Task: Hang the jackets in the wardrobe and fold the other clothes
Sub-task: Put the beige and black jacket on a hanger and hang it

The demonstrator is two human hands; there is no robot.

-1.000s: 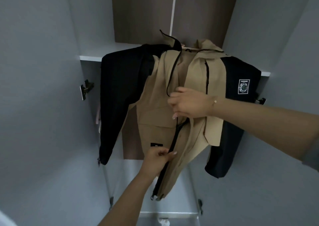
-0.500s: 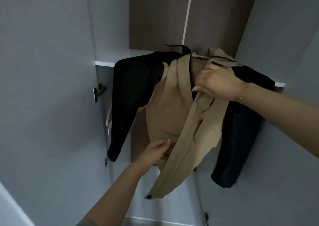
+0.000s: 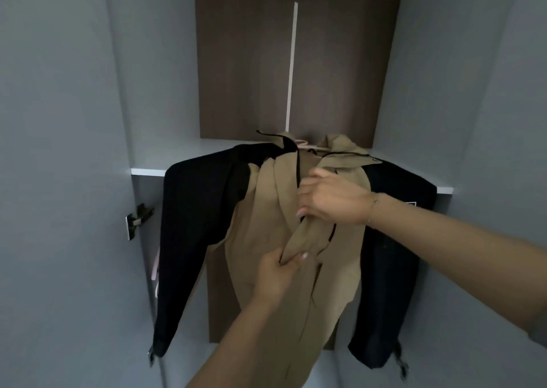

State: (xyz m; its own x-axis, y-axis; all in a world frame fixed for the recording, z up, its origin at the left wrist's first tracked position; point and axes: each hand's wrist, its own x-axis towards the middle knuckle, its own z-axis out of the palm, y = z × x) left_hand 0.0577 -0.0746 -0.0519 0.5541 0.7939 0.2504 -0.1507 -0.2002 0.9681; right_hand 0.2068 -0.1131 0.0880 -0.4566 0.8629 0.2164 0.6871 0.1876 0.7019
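Note:
A tan jacket (image 3: 260,239) with black sleeves hangs inside the open wardrobe, on a pale pink hanger (image 3: 303,142) whose top shows at the collar. My right hand (image 3: 331,199) grips the tan front panel near the black zip, just below the collar. Lower down, my left hand (image 3: 276,275) pinches a bunched fold of the same tan fabric. The left black sleeve (image 3: 183,245) and the right black sleeve (image 3: 387,269) hang down on either side.
A white shelf (image 3: 148,170) crosses the wardrobe just behind the jacket's shoulders, with a brown back panel (image 3: 245,67) above it. A metal door hinge (image 3: 137,218) sits on the left wall. Another pale hanger (image 3: 155,266) peeks out beside the left sleeve.
My left hand has risen and now pinches a fold of the tan front. My right hand has shifted lower on the panel. The view has tilted upward.

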